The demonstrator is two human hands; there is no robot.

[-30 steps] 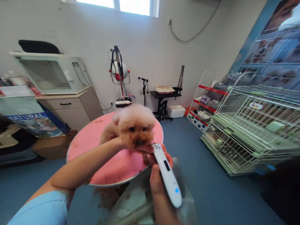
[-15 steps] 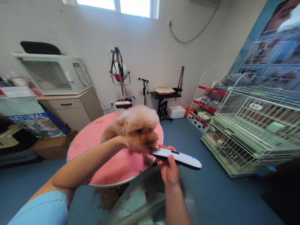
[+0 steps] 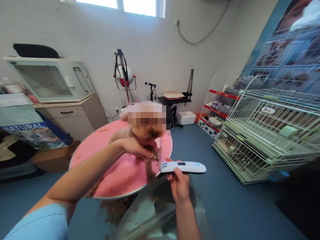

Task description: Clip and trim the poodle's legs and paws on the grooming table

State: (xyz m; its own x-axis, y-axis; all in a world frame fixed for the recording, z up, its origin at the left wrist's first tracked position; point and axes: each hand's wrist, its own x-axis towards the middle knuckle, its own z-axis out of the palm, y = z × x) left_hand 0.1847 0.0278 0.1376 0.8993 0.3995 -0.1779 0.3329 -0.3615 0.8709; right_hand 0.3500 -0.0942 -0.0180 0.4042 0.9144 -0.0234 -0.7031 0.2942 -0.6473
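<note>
Comparing this with half a second ago, the white clipper [image 3: 190, 167] has come away from the dog's muzzle [image 3: 153, 133] and swung from a downward slant to nearly level. It's at the right-hand edge of the round pink table [image 3: 117, 183], most of its body sticking out past the rim. Long axis runs pretty much left to right, blade end pointing in toward the table, rounded butt pointing away from it, display and blue light facing up. The right hand [image 3: 180, 186], just off the table's edge, is wrapped around it, thumb on top. The left hand [image 3: 137, 146] was mostly hidden under the chin; now it shows above the table, grasping a raised front paw [image 3: 155, 155]. Blade's just beside that paw, can't tell if they touch. The dog [image 3: 122, 135] is on the table, head shifted left.
</note>
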